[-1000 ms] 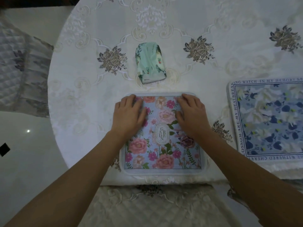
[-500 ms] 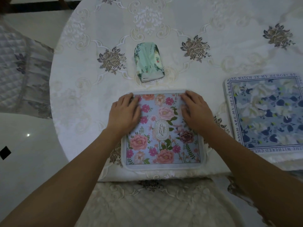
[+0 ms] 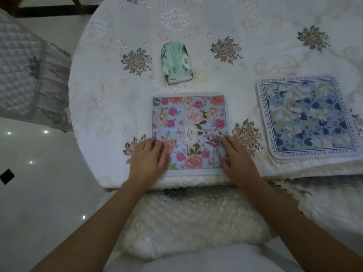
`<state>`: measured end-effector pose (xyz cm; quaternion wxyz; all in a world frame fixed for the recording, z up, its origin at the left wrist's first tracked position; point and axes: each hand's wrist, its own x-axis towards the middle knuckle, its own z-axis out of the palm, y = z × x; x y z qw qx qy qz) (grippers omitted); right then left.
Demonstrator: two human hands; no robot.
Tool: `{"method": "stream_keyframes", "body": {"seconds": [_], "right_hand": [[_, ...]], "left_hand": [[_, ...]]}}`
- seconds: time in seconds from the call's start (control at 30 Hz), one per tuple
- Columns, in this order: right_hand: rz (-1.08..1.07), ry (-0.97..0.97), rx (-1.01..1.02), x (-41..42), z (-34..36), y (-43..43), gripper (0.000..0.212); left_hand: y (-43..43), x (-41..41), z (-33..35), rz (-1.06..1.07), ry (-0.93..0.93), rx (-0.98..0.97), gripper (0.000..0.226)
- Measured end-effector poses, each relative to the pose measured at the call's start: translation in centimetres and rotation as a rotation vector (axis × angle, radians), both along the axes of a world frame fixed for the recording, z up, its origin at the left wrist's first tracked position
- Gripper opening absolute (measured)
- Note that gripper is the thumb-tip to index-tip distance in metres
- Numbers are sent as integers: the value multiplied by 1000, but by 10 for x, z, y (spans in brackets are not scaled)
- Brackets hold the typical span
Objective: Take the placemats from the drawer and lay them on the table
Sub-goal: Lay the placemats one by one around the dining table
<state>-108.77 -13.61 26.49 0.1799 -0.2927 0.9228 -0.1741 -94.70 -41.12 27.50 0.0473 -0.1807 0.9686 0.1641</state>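
Note:
A pink-flowered placemat [image 3: 188, 118] with "GARDEN" printed at its middle lies flat on the round table [image 3: 255, 26], close to the near edge. My left hand [image 3: 149, 160] rests flat on its lower left corner, fingers straight. Over the lower right corner lies my right hand [image 3: 238, 160], also flat. A blue-and-white floral placemat [image 3: 308, 117] with a lettered border lies to the right, near the table's edge, apart from both hands.
A green tissue pack [image 3: 176, 64] lies just beyond the pink placemat. The table wears a white embroidered cloth. A cushioned chair seat [image 3: 188, 218] is below the table edge between my arms. Another padded chair [image 3: 25, 75] stands at the left on a glossy floor.
Both hands slid from the far corners of the pink placemat toward me to its near corners. The placemat stayed in place.

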Motion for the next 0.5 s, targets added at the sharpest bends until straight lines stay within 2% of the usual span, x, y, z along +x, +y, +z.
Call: {"method": "stream_keyframes", "body": {"seconds": [0.1, 0.23, 0.3, 0.4, 0.5], "right_hand": [[18, -13, 10, 17, 2, 15, 64], [45, 61, 39, 22, 12, -1, 55], [138, 66, 5, 31, 18, -16, 51], [344, 47, -61, 49, 23, -30, 51], [496, 85, -27, 57, 18, -25, 54]], "left_hand": [[14, 22, 4, -17, 1, -12, 49], [23, 22, 17, -17, 14, 31, 44], [33, 20, 25, -66, 27, 65, 44], [52, 25, 28, -251, 17, 100, 44], [55, 37, 23, -345, -45, 108, 45]]}}
